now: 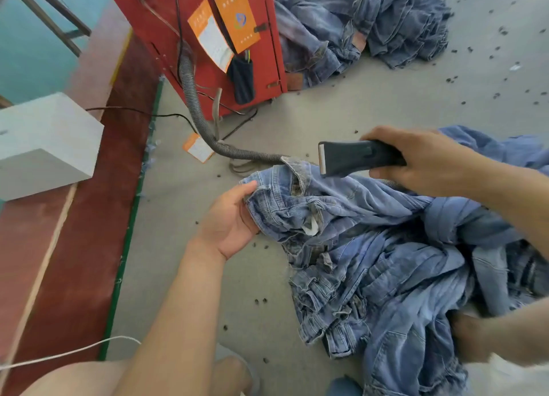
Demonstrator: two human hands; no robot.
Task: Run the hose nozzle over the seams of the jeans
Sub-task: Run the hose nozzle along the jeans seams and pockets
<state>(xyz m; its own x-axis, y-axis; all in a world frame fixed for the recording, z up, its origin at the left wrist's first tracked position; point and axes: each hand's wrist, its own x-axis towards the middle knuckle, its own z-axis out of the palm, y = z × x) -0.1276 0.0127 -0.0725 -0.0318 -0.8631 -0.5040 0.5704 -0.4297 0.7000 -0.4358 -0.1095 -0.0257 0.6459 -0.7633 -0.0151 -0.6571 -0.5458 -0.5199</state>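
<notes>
Jeans heap (401, 262) on the floor's (341, 113) right side, cabinet (166, 24) behind it, second denim pile (371, 21) right of cabinet, corrugated hose (196, 110) trailing from cabinet to heap, box (44, 146) at left edge

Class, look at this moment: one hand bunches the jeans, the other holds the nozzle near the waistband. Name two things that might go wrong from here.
1. The left hand grips the jeans in a crumpled bunch, so folded seams may be skipped by the nozzle held in the right hand.
2. The hose trails across the floor under the denim edge; it may snag the fabric or limit how far the nozzle travels.
</notes>
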